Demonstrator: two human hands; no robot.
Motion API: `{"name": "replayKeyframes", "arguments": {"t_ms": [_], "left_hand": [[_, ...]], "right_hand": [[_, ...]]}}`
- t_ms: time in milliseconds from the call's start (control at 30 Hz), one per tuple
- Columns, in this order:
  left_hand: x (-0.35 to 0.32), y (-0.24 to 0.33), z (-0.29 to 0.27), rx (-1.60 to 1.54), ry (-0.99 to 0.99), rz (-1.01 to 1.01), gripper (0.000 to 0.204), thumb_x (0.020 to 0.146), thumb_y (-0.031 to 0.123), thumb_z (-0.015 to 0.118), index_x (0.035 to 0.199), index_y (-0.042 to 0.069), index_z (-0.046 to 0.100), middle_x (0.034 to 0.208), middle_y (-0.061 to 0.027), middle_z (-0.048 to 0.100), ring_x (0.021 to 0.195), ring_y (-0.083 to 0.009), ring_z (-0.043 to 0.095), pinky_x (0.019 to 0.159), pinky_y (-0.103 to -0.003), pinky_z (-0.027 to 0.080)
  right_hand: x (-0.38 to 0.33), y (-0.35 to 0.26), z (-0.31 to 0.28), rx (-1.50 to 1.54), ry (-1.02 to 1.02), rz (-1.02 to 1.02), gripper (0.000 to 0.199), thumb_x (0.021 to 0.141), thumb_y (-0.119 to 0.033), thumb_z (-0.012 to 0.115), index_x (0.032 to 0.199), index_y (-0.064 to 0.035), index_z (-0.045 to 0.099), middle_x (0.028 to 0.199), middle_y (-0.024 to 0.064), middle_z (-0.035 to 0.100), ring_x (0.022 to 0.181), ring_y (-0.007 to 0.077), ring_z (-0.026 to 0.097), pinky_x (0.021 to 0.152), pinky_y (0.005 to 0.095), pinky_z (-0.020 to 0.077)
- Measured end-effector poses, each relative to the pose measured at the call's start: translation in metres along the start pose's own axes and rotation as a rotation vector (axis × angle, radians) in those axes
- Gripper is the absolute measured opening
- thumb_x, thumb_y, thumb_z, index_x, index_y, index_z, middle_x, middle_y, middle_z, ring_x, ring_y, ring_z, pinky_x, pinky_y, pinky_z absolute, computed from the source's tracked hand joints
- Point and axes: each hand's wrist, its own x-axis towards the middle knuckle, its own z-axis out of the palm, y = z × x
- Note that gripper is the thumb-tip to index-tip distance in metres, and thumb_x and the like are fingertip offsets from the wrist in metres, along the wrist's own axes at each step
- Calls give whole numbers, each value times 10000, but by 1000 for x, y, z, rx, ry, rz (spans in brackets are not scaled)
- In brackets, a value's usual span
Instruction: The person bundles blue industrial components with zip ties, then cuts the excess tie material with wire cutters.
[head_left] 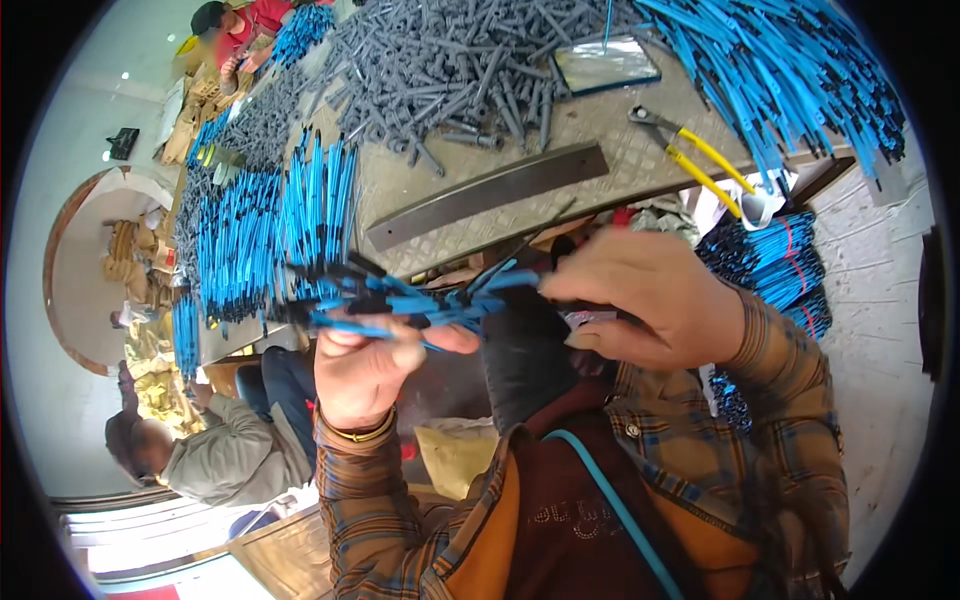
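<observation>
Left fingers [405,357] hold thin blue-black plastic sticks [425,308]; right fingers [610,270], can't tell. Red-tied blue bundles [767,246] look done, the loose blue heap [775,75] left.

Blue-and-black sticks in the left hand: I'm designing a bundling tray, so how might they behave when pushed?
The blue-and-black sticks seem fairly stiff, jutting from the left hand without obvious sag. Each is probably light, being thin. Pushed, they may splay, since they point at differing angles.
</observation>
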Motion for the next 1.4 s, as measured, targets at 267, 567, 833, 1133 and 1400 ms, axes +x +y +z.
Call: {"name": "replayKeyframes", "arguments": {"t_ms": [267, 567, 833, 1133, 1400], "left_hand": [[-8, -5, -24, -75, -21, -438, 307, 877, 229, 535, 1103, 21, 521, 956, -130, 598, 883, -276, 607, 838, -405, 469], [7, -25, -50, -499, 28, -952, 365, 904, 281, 463, 1169, 29, 482, 1048, -145, 567, 987, -272, 559, 881, -456, 439], [-36, -35, -42, -904, 13, -1386, 420, 929, 327, 399, 1227, 36, 447, 1129, -159, 540, 1079, -268, 516, 919, -503, 413], [-54, -58, -56, -1346, -29, -1801, 475, 953, 373, 335, 1286, 42, 412, 1210, -172, 513, 1171, -265, 473, 957, -549, 386], [-91, -82, -35, -1581, -176, -1457, 461, 958, 341, 319, 1320, 59, 367, 1283, -165, 452, 1211, -293, 428, 958, -551, 383]], "right_hand": [[38, 26, 71, 194, -50, -88, 748, 698, -327, 720, 1251, 42, 378, 1247, 225, 416, 1128, 391, 437, 959, 415, 360], [50, 26, 73, 296, -87, -153, 886, 713, -428, 689, 1321, 64, 273, 1306, 255, 361, 1214, 394, 369, 1025, 419, 297], [55, 25, 92, 418, -126, -176, 922, 705, -392, 713, 1347, 55, 224, 1320, 261, 349, 1215, 394, 374, 1023, 424, 304], [27, 48, 114, 513, -229, -41, 974, 673, -399, 738, 1366, 28, 201, 1307, 246, 380, 1192, 384, 408, 1002, 422, 333], [2, 72, 133, 341, -349, -19, 1011, 677, -438, 727, 1382, 25, 170, 1354, 227, 331, 1239, 355, 361, 1018, 411, 313]]}}
